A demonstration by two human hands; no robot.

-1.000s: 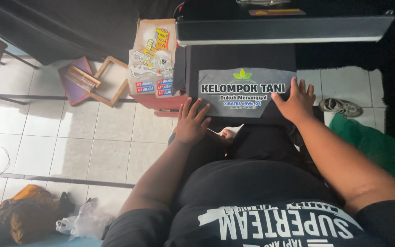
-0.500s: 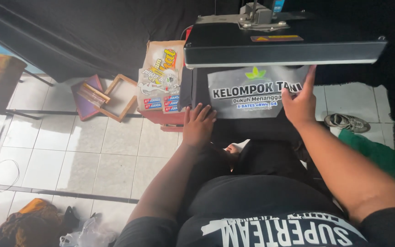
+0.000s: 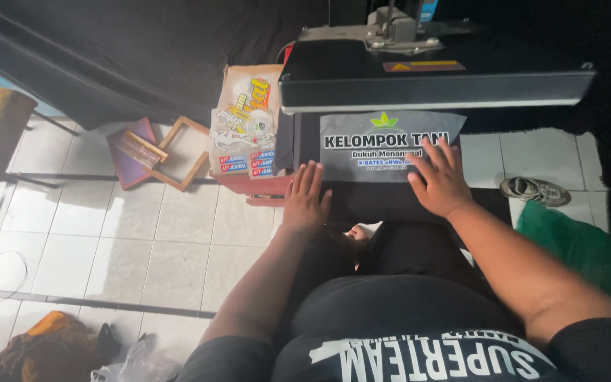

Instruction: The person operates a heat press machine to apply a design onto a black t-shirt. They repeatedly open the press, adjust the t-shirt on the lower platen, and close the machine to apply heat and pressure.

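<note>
— Inspector: Start with the printed items. What is on the press?

— Onlooker: A grey transfer sheet (image 3: 383, 145) with white and green lettering and a small green leaf mark lies flat on a black garment (image 3: 376, 191) spread over the lower bed. The black upper plate (image 3: 433, 81) of the heat press hangs just above it, with a small yellow and orange warning label on its top face.

— Inspector: Anything beside the press?

— Onlooker: To its left, a tall cardboard box (image 3: 245, 120), brown, covered with colourful stickers, the lower ones small red and blue rectangles. On the tiled floor further left lie two wooden frames (image 3: 157, 152). A shoe (image 3: 532, 189) sits on the floor at the right, near a green cloth (image 3: 581, 247).

— Inspector: The hands?

— Onlooker: Both flat and open, gripping nothing. The left hand (image 3: 305, 201) rests palm down on the garment, just off the sheet's lower left corner, fingers together. The right hand (image 3: 440, 180) is spread wide, fingertips on the sheet's lower right edge; it is slightly blurred, so I cannot tell how firmly it presses.
</note>
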